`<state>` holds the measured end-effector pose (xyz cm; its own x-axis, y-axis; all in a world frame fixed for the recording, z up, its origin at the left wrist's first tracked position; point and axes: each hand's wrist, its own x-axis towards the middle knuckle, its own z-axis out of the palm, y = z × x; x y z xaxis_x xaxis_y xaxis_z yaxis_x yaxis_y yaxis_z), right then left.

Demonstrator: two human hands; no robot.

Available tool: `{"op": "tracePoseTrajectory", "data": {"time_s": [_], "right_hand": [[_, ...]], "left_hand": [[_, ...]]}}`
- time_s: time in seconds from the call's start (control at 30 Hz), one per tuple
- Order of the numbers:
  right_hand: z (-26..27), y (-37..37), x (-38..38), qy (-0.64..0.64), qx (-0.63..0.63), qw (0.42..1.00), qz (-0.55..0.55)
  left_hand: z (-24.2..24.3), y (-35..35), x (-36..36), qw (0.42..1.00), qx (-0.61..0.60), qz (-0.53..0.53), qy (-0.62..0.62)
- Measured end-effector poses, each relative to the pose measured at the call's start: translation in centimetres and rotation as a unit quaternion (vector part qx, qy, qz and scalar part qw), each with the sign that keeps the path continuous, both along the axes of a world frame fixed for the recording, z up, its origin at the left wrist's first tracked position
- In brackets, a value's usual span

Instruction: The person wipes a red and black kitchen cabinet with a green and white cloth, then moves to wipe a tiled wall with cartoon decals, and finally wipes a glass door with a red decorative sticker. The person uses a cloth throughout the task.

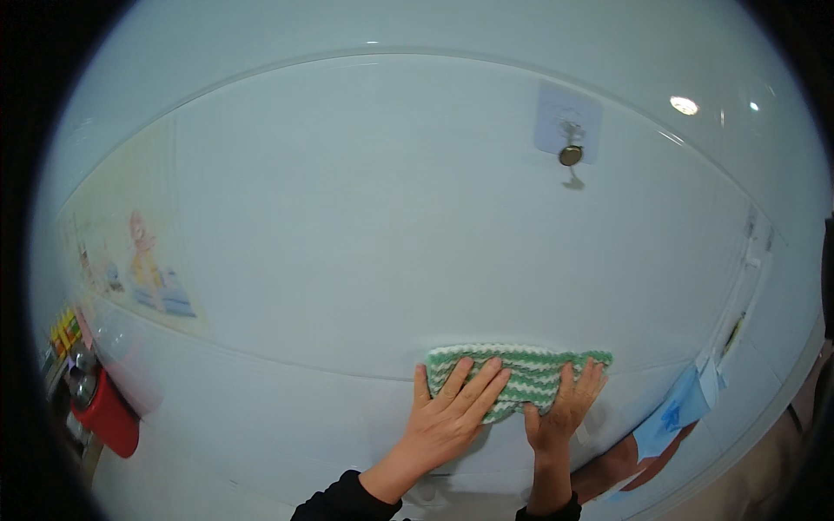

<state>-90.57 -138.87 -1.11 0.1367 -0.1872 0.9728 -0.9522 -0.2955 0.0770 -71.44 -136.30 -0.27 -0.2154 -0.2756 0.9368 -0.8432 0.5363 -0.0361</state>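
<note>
A green-and-white striped, fuzzy knitted cloth (531, 374) lies spread against the glossy white wall tile (365, 228), just above and across the joint with the tile below. My left hand (449, 413) presses its left part flat, fingers pointing upward and thumb at the left edge. On the right part, my right hand (567, 407) holds the cloth to the wall with its fingers over the upper right corner. The cloth's lower edge sags between both hands. Black sleeves cover my forearms above the wrists.
High on the tile, a metal hook on a clear adhesive pad (571, 155) sticks out. To the left are a decorated tile (153, 267) and a red container (107, 413) with metal utensils. Blue-and-brown material (674, 407) hangs at the lower right.
</note>
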Motion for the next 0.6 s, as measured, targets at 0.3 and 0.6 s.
{"op": "tracePoseTrajectory", "data": {"time_s": [0.3, 0.6], "right_hand": [[0.9, 1.1, 3.0, -0.063, 0.017, 0.996, 0.053], [1.4, 0.4, 2.0, -0.022, -0.032, 0.997, 0.068]], "left_hand": [[-0.3, 0.0, 0.0, 0.997, -0.025, 0.061, 0.036], [-1.1, -0.3, -1.2, 0.988, -0.078, 0.131, 0.026]]}}
